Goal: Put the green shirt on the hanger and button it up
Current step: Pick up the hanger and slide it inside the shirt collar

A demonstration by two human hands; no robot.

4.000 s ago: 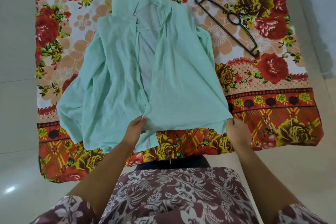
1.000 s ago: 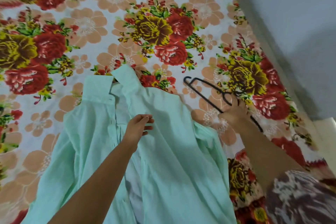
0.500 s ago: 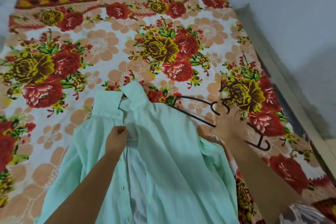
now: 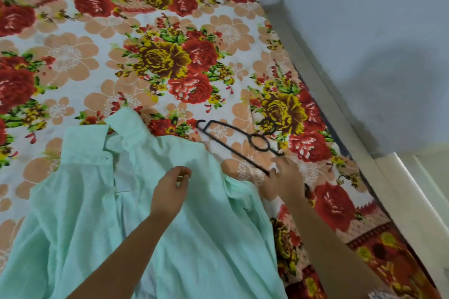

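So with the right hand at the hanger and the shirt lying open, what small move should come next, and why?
Probably draw the hanger toward the collar. The right hand is on its lower bar, though a closed grip isn't clear; the green shirt lies unbuttoned, and the left hand sits at its front, ready to lift it.

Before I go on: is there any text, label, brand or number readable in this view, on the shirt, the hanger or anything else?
None. No readable text shows anywhere in the head view.
Green shirt: no tag or label visible at the collar or front.
Black hanger: no marking can be made out.
Floral sheet: flower print only, no words.
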